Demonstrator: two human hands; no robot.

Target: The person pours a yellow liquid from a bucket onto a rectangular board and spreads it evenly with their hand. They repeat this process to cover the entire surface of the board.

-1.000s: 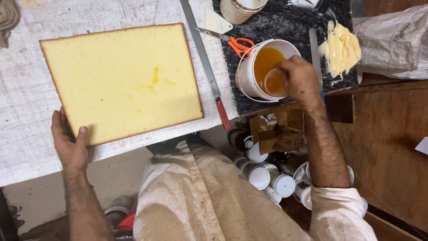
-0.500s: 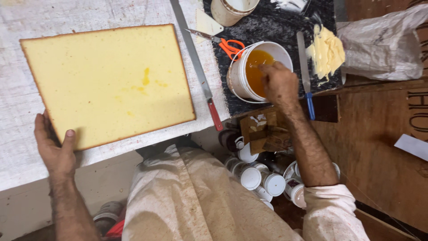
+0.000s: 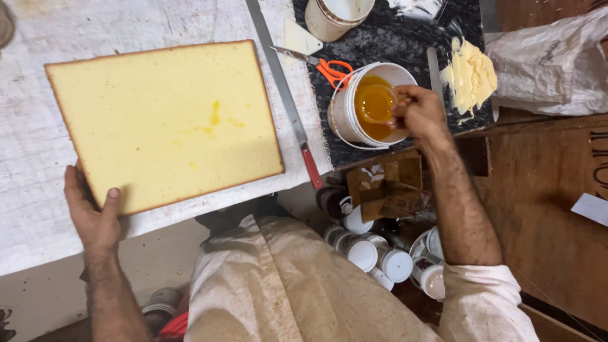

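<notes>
The fingers [image 3: 405, 104] of our right hand [image 3: 421, 114] are curled tight around a small see-through cup [image 3: 375, 103] full of orange-brown syrup, and we hold it just over the white bucket [image 3: 345, 114], which has more of the same syrup inside. The thumb and fingers [image 3: 113, 196] of our left hand [image 3: 92, 212] pinch the near corner of the big flat yellow sponge cake [image 3: 164, 123], thumb on top. The cake lies on a white paper-covered table [image 3: 38, 209] and has a few darker wet spots near its middle. Just beside the cake's right edge lies a long knife [image 3: 285, 104] with a red handle. Past the bucket, orange-handled scissors [image 3: 332, 71] lie on a black mat [image 3: 405, 38], and a pale triangle scraper [image 3: 301, 39] sits near them. A heap of light yellow cream [image 3: 472, 76] sits on the mat to the right, touching a flat metal spatula [image 3: 434, 73]. At the top stands a round tub [image 3: 335, 16] with a brown rim. A crinkly clear plastic bag [image 3: 551, 66] lies at the far right. Under the table, near our legs, we see a torn brown cardboard box [image 3: 386, 187] and a bunch of small round white-lidded jars [image 3: 380, 253]. A white slip of paper [image 3: 592, 208] lies on the brown wooden floor.
</notes>
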